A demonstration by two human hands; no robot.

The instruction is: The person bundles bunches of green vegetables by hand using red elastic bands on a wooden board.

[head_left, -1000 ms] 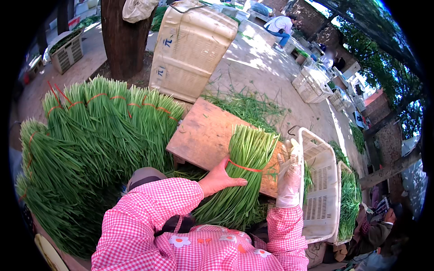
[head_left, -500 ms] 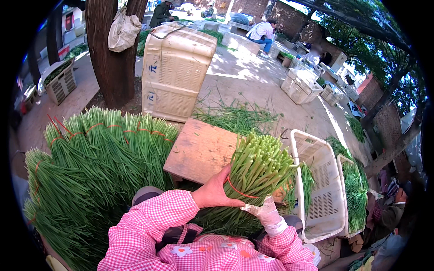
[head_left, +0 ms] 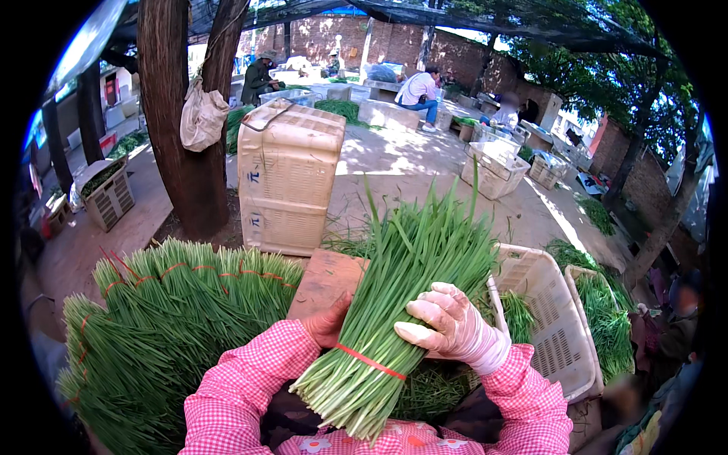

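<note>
Both hands are on the greens, I'm watching from far off: bare left hand cupped to the left flank, some fingers out of sight, gloved right hand over the right side, fingers bent and slightly apart. Pressure from two sides, I'd judge, keeps those long leaves together.

Largest first: the tree trunk towers at the back left. Next, the tied stack fills my left, pale ends up and turned outward, bands showing, probably so they line up neatly. Behind the work spot, a cream crate is stood on end, perhaps to save floor room. By my right forearm sits a white basket with some loose greens inside, handy for that side.

Now the held bundle: it's right in front of my chest, leafy tips away, cut ends toward me. It covers part of the wooden board; whether it touches, I can't tell. And smallest, one red band circles it near the cut ends, cinching stems where they're stiffest, I reckon.
</note>
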